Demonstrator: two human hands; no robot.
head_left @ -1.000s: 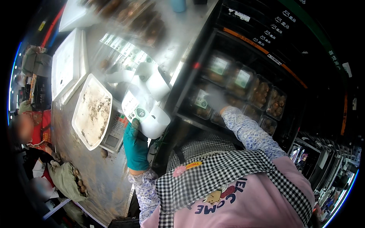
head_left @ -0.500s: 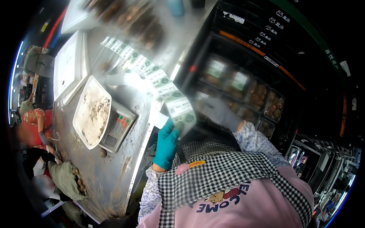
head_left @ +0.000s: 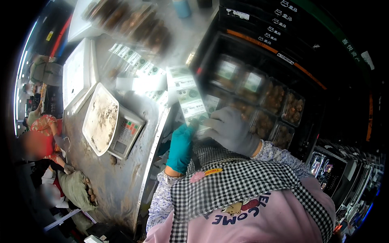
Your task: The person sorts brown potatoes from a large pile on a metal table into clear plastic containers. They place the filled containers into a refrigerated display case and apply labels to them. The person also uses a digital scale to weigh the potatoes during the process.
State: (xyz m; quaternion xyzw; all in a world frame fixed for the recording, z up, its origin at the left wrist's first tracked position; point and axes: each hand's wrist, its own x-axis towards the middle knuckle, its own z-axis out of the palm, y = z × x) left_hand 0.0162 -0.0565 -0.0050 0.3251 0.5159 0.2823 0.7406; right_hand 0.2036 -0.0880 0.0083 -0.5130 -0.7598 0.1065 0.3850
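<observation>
My left hand (head_left: 181,146), in a teal glove, pinches the near end of a long strip of printed labels (head_left: 189,101). The strip runs up and to the left across the metal counter (head_left: 121,182). My right hand (head_left: 229,128), in a grey glove, touches the same end of the strip next to my left hand, in front of my checked apron. Beyond my right hand, clear plastic boxes of brown food (head_left: 275,99) stand in rows in a black display case (head_left: 227,48).
A weighing scale (head_left: 109,121) with a soiled white pan and a keypad sits on the counter at left. A white tray (head_left: 77,75) lies behind it. Trays of brown food (head_left: 129,24) stand at the back. A person in red (head_left: 40,133) is at far left beside a sack (head_left: 77,190).
My left hand has brought the label strip in from the counter toward my chest. My right hand has drawn back from the display case and now meets the strip's end.
</observation>
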